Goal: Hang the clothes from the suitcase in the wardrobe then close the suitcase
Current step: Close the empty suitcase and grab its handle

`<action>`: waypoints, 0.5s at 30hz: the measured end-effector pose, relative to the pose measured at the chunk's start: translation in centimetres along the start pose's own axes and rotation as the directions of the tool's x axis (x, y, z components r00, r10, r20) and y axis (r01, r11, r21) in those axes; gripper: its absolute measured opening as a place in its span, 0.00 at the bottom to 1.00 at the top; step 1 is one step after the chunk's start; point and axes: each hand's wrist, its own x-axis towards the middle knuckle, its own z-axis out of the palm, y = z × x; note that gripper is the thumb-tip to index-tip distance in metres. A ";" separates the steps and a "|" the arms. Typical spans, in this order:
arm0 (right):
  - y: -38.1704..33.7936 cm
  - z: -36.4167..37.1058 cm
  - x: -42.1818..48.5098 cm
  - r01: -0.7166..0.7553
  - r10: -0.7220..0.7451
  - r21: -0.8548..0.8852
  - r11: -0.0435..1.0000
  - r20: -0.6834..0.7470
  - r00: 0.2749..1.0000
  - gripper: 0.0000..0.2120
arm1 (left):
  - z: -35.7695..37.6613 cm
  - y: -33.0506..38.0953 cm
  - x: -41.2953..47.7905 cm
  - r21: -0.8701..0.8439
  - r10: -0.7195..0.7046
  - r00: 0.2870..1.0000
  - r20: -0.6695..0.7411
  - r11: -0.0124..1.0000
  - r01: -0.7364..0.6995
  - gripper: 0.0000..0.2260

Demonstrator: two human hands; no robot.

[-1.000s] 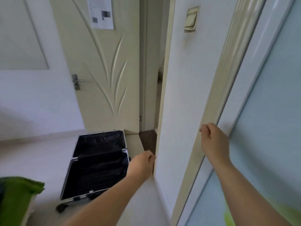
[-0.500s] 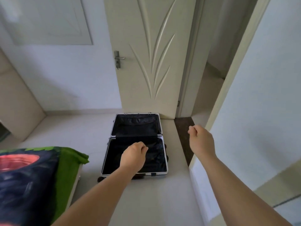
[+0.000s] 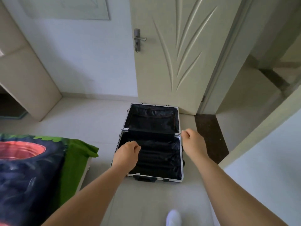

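Hovering over open suitcase (image 3: 156,154), left hand (image 3: 126,154), right hand (image 3: 193,142)

Both forearms bare, stretched forward; left grip (image 3: 126,153) and right grip (image 3: 192,141) curled into empty fists.

Pale tiled floor (image 3: 91,115), white wall (image 3: 81,62). Cream door (image 3: 171,62) with relief pattern and metal handle (image 3: 140,39). Bed (image 3: 32,168) at left, green-and-black cover.

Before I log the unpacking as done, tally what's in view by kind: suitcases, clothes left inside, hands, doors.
Suitcases: 1, the open suitcase
Clothes inside it: 0
Hands: 2, the left hand and the right hand
Doors: 1, the carved door
Total: 4
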 end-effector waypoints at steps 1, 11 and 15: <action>0.2 0.9 1.6 -0.009 0.009 0.004 1.000 0.024 1.000 0.14 | 0.5 -0.1 1.5 0.006 -0.007 1.000 -0.008 1.000 0.007 0.11; 0.3 10.4 18.4 0.029 -0.028 -0.003 1.000 0.190 0.981 0.14 | 5.7 -1.8 18.2 0.010 -0.120 0.992 -0.026 0.993 0.120 0.11; 0.8 15.0 22.6 0.019 -0.014 -0.019 1.000 0.229 0.973 0.14 | 8.0 -3.8 23.5 0.004 -0.096 0.995 -0.012 0.995 0.096 0.11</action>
